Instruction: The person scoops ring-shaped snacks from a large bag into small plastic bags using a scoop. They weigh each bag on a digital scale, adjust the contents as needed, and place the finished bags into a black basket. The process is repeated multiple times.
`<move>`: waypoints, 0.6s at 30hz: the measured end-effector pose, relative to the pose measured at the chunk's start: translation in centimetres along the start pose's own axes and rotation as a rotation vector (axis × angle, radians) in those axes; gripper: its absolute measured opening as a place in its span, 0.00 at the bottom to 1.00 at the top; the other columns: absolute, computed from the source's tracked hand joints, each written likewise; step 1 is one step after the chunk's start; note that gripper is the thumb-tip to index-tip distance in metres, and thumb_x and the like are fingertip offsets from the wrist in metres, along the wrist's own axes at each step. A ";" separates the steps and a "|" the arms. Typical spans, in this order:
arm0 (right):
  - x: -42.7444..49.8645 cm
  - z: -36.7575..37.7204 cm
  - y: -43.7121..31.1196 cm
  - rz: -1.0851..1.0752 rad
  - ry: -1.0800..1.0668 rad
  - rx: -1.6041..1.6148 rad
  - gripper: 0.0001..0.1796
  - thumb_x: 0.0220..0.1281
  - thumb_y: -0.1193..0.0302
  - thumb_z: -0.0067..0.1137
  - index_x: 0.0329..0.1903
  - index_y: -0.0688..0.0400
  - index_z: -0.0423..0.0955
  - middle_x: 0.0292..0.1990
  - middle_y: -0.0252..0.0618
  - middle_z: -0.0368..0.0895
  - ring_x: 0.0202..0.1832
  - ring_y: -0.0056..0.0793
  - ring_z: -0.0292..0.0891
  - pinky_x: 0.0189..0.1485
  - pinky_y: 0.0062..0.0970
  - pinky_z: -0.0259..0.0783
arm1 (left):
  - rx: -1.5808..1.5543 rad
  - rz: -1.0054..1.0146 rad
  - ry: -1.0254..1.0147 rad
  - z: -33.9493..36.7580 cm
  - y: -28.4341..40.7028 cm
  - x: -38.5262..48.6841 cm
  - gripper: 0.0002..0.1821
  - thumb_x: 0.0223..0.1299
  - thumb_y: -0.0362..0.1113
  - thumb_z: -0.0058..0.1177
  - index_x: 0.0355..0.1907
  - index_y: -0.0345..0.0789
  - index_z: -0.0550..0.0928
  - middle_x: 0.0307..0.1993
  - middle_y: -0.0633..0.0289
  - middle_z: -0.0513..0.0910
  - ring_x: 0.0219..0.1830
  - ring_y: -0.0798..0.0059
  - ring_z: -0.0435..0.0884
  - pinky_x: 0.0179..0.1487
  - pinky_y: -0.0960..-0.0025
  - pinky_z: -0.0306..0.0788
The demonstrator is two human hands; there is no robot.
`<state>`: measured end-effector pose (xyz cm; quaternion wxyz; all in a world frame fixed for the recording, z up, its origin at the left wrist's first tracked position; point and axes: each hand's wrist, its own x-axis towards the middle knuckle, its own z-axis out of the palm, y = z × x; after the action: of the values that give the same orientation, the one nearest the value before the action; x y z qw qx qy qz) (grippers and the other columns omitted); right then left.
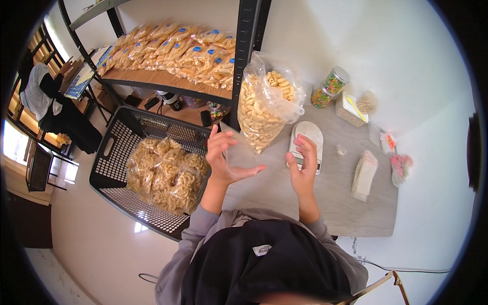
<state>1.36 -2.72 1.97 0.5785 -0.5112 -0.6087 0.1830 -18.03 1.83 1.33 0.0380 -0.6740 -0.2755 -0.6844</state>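
My left hand [225, 158] holds a small clear plastic bag [241, 152], its thumb stretched along the bag's lower edge. To the right, my right hand [305, 160] is raised with curled fingers apart and nothing in it, over the lower part of a white digital kitchen scale [313, 133]. Beyond my hands stands a large clear bag of ring-shaped snacks [263, 110], its top loosely folded. A stack of flat, empty-looking plastic bags [365, 176] lies on the grey tabletop [274, 202], right of the scale.
A black perforated crate [114, 171] with bagged curly snacks [167, 175] stands at the left. Filled packets [171, 49] cover a metal-framed shelf. Lidded jars [331, 87] and a tub with a yellow spoon [350, 110] stand along the wall. Another person [53, 103] is at far left.
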 end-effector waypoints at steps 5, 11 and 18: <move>3.3 0.3 3.6 0.192 0.200 0.184 0.23 0.53 0.71 0.60 0.52 0.61 0.66 0.49 0.41 0.69 0.44 0.26 0.70 0.45 0.25 0.66 | -0.061 -0.407 -0.287 -0.3 0.2 -0.4 0.48 0.23 0.49 0.74 0.51 0.34 0.63 0.41 0.57 0.67 0.44 0.65 0.69 0.53 0.63 0.63; 8.4 1.0 6.6 0.208 0.125 -0.155 0.21 0.51 0.69 0.62 0.47 0.62 0.70 0.35 0.38 0.76 0.28 0.19 0.70 0.30 0.21 0.65 | -0.241 -0.466 -0.368 1.7 -1.1 -1.3 0.40 0.30 0.41 0.70 0.49 0.32 0.65 0.45 0.54 0.68 0.48 0.59 0.68 0.53 0.63 0.62; 9.4 0.0 6.8 0.055 0.257 -0.223 0.10 0.53 0.74 0.60 0.37 0.63 0.74 0.28 0.35 0.78 0.27 0.18 0.71 0.32 0.19 0.67 | -0.402 -0.614 -0.637 4.3 -1.7 -2.7 0.39 0.35 0.41 0.68 0.51 0.33 0.64 0.50 0.53 0.68 0.55 0.60 0.67 0.58 0.65 0.60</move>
<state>5.98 7.90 1.31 0.5860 -0.6080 -0.5319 0.0632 -14.69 4.26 -2.00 -0.3827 -0.7317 -0.3219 -0.4632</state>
